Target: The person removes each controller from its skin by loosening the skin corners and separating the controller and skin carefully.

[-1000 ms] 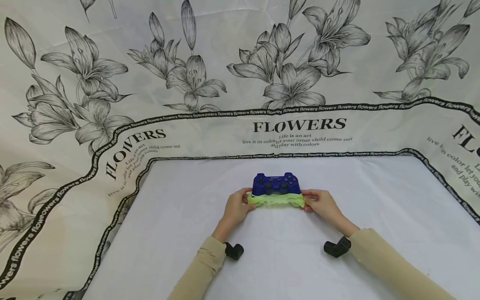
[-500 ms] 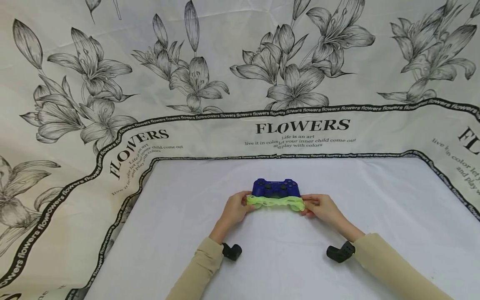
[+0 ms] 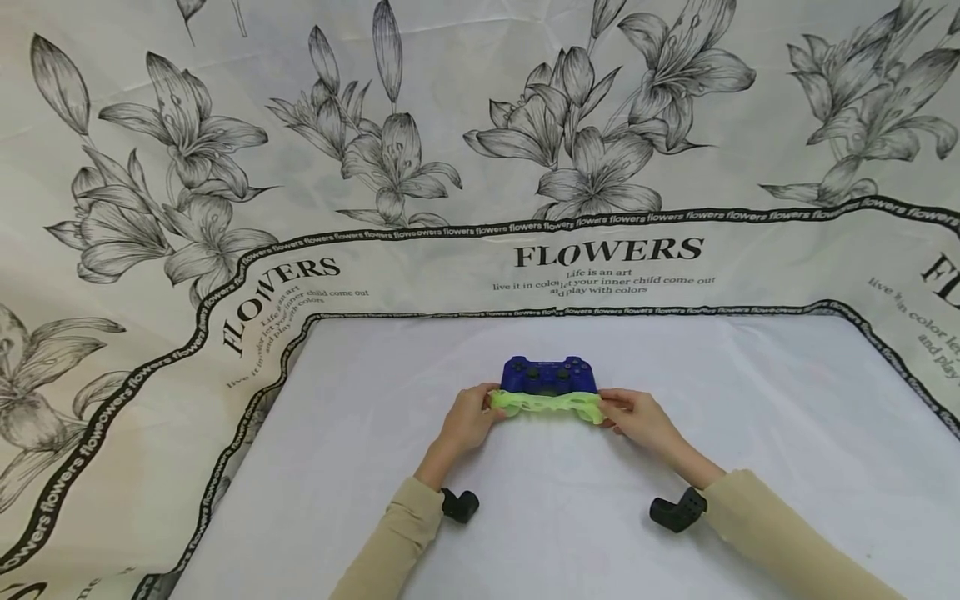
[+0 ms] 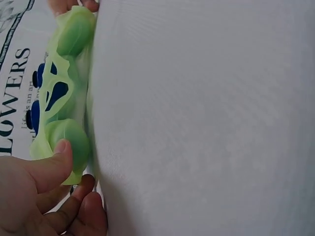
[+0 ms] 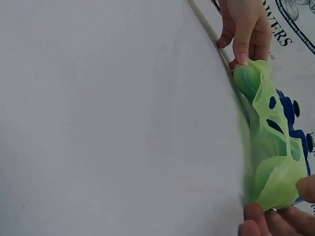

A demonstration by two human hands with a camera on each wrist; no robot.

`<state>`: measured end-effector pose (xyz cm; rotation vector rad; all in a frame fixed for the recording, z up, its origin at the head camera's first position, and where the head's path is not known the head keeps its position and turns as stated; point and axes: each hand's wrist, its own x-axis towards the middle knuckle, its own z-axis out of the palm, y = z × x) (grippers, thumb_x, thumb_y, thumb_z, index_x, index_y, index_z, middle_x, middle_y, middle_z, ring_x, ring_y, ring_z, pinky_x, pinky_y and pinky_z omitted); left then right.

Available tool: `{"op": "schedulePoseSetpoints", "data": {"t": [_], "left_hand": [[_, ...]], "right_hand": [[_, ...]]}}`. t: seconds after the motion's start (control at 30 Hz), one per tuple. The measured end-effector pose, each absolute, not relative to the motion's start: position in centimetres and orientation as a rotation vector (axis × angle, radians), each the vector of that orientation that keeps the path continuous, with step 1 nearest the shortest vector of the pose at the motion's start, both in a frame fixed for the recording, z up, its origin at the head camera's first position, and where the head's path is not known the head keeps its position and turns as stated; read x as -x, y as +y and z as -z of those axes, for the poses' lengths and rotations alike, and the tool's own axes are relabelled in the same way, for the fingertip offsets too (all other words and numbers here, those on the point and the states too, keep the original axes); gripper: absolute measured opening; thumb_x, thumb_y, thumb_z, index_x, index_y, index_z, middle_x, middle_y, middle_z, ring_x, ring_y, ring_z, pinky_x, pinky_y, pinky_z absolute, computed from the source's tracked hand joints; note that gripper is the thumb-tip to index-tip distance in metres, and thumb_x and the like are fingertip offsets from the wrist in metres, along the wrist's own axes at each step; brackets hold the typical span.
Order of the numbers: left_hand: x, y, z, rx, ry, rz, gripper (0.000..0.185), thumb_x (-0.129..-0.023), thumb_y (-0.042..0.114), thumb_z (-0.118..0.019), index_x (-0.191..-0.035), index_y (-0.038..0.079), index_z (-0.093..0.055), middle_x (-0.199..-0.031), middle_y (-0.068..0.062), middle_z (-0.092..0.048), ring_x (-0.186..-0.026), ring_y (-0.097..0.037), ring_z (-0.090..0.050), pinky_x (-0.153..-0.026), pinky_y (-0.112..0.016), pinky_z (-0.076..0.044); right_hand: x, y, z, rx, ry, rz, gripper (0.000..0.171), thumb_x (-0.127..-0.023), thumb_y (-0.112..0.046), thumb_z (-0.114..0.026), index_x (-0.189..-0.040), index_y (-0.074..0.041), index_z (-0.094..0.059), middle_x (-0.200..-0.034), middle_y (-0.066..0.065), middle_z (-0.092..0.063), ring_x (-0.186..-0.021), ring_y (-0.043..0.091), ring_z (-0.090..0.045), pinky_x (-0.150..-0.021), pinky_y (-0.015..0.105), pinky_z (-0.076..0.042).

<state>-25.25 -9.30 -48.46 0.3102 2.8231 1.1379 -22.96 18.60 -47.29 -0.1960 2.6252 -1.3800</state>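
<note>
A blue game controller [image 3: 548,375] is held just above the white tabletop, its thumbsticks and buttons showing in the head view. Over its grips lies a stretchy lime-green silicone cover [image 3: 546,402]; in the left wrist view blue shows through the openings of the cover [image 4: 61,98]. My left hand [image 3: 468,418] pinches the cover's left end, the thumb lying on the covered grip. At the right end my right hand [image 3: 641,418] holds the cover between thumb and fingers. In the right wrist view that hand [image 5: 280,223] is partly cut off by the frame.
A white cloth [image 3: 570,517] covers the table. Behind it rises a flower-printed curtain [image 3: 420,271] with a black border. Black wrist cameras [image 3: 678,510] sit at both cuffs.
The controller's top edge has tipped down and its face shows less. The cover looks smoother and more stretched along the grips. Both hands have shifted slightly and still hold its ends.
</note>
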Motion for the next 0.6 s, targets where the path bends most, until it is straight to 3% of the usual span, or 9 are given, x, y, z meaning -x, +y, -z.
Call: {"op": "schedulePoseSetpoints", "data": {"t": [0.13,0.3,0.47,0.6], "left_hand": [[25.32,-9.45,48.63,-0.327,2.820,-1.091,0.049,-0.089,0.020,-0.069,-0.132,0.004,-0.055,-0.094,-0.005,-0.060,-0.088,-0.017,-0.050,-0.079,-0.033,-0.045],[24.95,-9.49,48.36,-0.313,2.820,-1.096,0.062,-0.077,0.016,-0.081,-0.133,0.007,-0.055,-0.100,-0.007,-0.063,-0.094,-0.019,-0.054,-0.085,-0.036,-0.048],[24.82,-9.22,48.22,-0.255,2.874,-1.072,0.058,-0.076,0.014,-0.082,-0.128,0.008,-0.059,-0.099,-0.006,-0.065,-0.091,-0.019,-0.056,-0.079,-0.034,-0.049],[25.08,-9.08,48.44,-0.245,2.914,-1.008,0.052,-0.078,0.014,-0.080,-0.126,0.009,-0.060,-0.095,-0.003,-0.063,-0.085,-0.015,-0.052,-0.071,-0.028,-0.044]], "right_hand": [[22.71,18.48,47.05,0.165,2.594,1.365,0.056,-0.099,-0.029,-0.053,-0.137,0.011,-0.043,-0.124,0.029,-0.060,-0.089,0.023,-0.069,-0.066,0.022,-0.054],[22.42,18.70,47.01,0.206,2.571,1.379,0.070,-0.088,-0.029,-0.070,-0.139,0.009,-0.041,-0.132,0.029,-0.055,-0.094,0.023,-0.067,-0.070,0.024,-0.054],[22.48,18.82,47.37,0.248,2.609,1.385,0.073,-0.079,-0.018,-0.079,-0.136,0.009,-0.044,-0.130,0.030,-0.055,-0.086,0.015,-0.066,-0.072,0.020,-0.050],[22.62,18.73,47.69,0.232,2.684,1.355,0.070,-0.077,-0.019,-0.080,-0.133,0.007,-0.048,-0.124,0.027,-0.061,-0.082,0.011,-0.066,-0.073,0.021,-0.050]]}}
